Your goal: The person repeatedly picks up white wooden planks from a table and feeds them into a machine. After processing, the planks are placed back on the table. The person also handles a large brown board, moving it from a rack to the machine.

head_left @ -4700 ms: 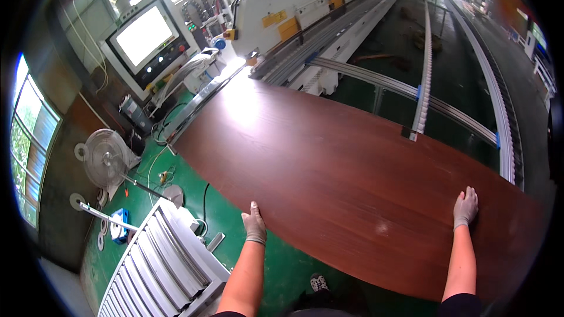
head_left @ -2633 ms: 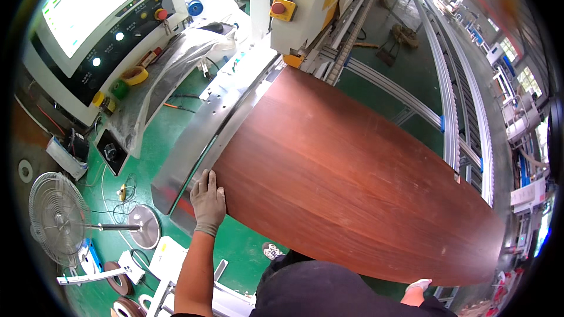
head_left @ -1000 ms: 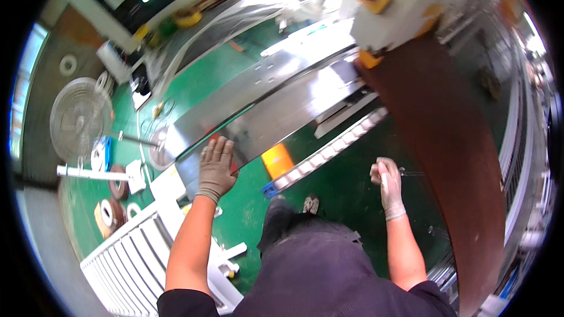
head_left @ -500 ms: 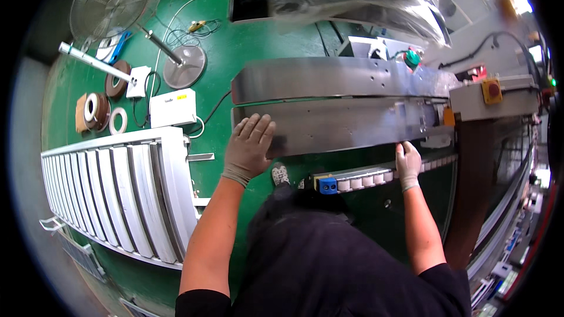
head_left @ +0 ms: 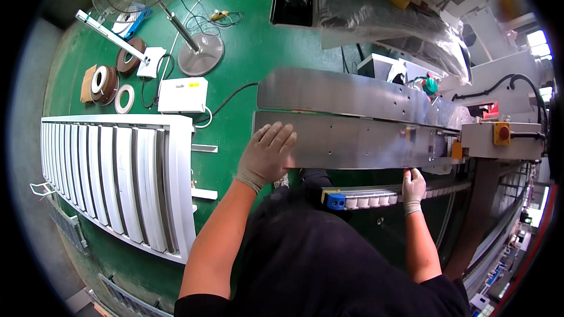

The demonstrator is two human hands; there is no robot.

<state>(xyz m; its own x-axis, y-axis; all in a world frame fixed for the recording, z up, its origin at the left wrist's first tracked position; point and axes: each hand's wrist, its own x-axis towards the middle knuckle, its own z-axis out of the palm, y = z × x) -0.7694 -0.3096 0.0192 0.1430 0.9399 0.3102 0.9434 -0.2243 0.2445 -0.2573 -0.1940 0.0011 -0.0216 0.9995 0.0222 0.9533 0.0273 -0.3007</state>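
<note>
Two long brushed-metal plates lie side by side in front of me with a narrow gap between them, the near plate [head_left: 346, 141] and the far plate [head_left: 335, 91]. My left hand [head_left: 267, 155], in a thin pale glove, rests on the left end of the near plate with fingers stretched out flat. At that plate's near edge, further right, my gloved right hand [head_left: 413, 189] has its fingers closed together, thumb and fingertips on the rim. The underside of the plate is hidden. Below the edge runs a rail of white rollers [head_left: 370, 201] with a blue end block [head_left: 335, 201].
A white slatted frame [head_left: 176, 188] stands left. Beyond it are a white box [head_left: 183, 95] with cables, tape rolls [head_left: 124, 99] and a floor fan [head_left: 201, 54]. Right is a grey control box [head_left: 482, 140] with a red button; plastic film [head_left: 376, 9] covers something behind.
The whole view has shifted and turned slightly, so the plates appear lower and further right. Both hands keep about the same places on the near plate.
</note>
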